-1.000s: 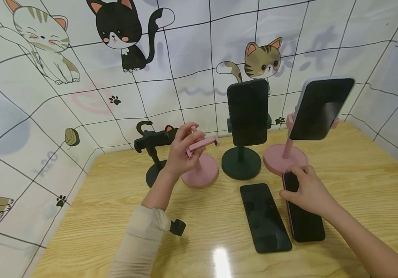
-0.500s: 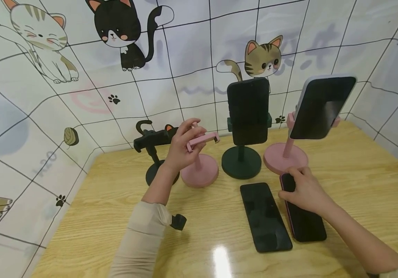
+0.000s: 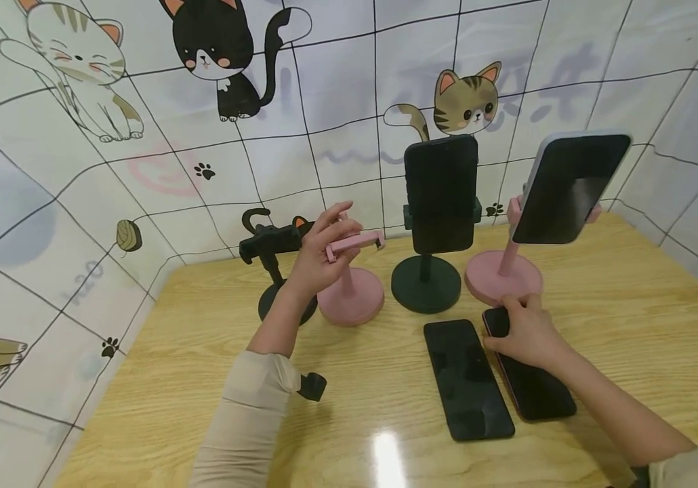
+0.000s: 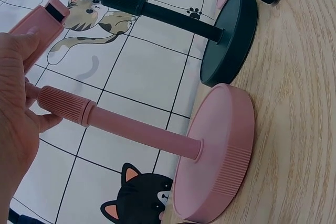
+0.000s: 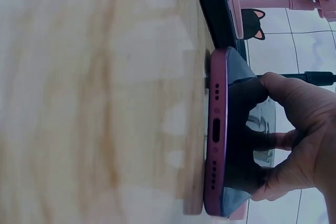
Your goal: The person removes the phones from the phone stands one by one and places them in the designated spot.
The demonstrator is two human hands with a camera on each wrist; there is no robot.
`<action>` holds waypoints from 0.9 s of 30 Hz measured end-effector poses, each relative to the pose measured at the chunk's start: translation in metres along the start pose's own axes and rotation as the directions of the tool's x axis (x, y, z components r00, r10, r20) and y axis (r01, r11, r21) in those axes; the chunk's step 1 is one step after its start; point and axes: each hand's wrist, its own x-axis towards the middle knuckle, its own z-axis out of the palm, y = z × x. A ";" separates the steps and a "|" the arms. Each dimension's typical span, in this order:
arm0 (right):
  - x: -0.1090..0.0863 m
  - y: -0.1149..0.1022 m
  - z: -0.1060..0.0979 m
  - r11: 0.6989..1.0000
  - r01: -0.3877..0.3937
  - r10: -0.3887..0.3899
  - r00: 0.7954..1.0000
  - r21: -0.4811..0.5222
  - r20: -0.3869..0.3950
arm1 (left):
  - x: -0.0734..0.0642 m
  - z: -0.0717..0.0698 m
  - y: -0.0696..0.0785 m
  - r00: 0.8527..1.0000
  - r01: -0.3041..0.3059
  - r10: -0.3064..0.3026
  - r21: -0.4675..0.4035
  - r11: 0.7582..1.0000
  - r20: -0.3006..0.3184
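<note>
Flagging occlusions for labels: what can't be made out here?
Head: part of the pink-edged smartphone, under the right grip.
Head: part of the base of the black phone stand, behind the left forearm.
Left wrist: top of the dark green phone stand, cut off by the frame edge.

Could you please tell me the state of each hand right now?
Left hand: closed, holding the phoneless pink stand near its top.
Right hand: closed, holding the pink-edged phone.
</note>
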 end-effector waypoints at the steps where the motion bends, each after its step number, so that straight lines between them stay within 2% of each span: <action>1: 0.000 0.000 0.001 1.000 -0.003 0.003 1.000 -0.002 0.002 | 0.000 0.000 0.001 1.000 0.001 -0.001 0.002 1.000 0.000; 6: 0.001 0.001 0.004 1.000 -0.011 0.011 1.000 0.007 0.020 | -0.001 -0.001 0.003 1.000 -0.002 0.002 0.004 1.000 -0.009; 14: 0.003 0.007 0.010 1.000 -0.005 0.006 0.999 -0.010 0.032 | -0.001 0.000 0.004 0.995 0.100 -0.100 -0.032 0.995 0.002; 21: 0.005 0.008 0.011 1.000 -0.020 0.021 0.998 -0.022 0.055 | -0.001 0.002 0.006 0.991 0.134 -0.135 -0.066 0.989 -0.001; 27: 0.006 0.006 0.009 0.995 -0.103 0.104 0.989 -0.018 0.103 | -0.001 0.001 0.007 0.989 0.148 -0.148 -0.082 0.986 0.003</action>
